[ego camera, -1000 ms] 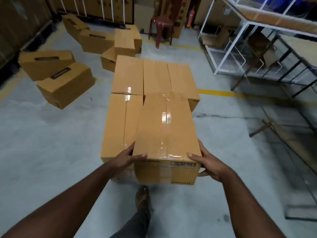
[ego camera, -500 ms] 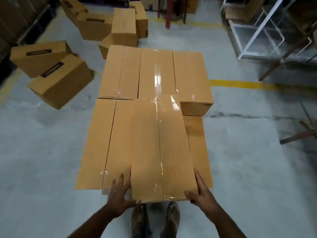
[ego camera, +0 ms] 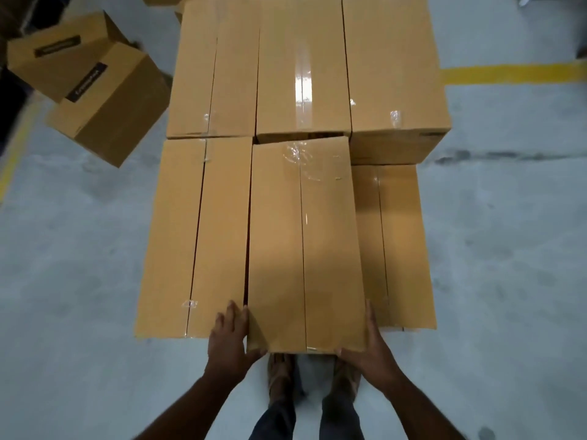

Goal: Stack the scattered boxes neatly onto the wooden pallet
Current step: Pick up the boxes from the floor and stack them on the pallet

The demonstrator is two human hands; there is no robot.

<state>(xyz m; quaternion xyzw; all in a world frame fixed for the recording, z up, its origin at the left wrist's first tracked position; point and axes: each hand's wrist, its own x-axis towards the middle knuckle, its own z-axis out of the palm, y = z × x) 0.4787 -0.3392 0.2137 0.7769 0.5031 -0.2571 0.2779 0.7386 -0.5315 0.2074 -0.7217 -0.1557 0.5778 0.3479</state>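
So both hands are on the middle box (ego camera: 305,249) in the near row of the stack. Left hand (ego camera: 229,339) cups its near-left corner, fingers straight up the side and thumb tucked under the edge; right hand (ego camera: 370,347) does the same at the near-right corner. The box sits slightly crooked, between a neighbour box (ego camera: 193,236) at 9 o'clock and a lower box (ego camera: 397,246) at 3. Two loose boxes (ego camera: 92,87) lie on the floor (ego camera: 70,265) around 10 o'clock. Can't see the pallet.
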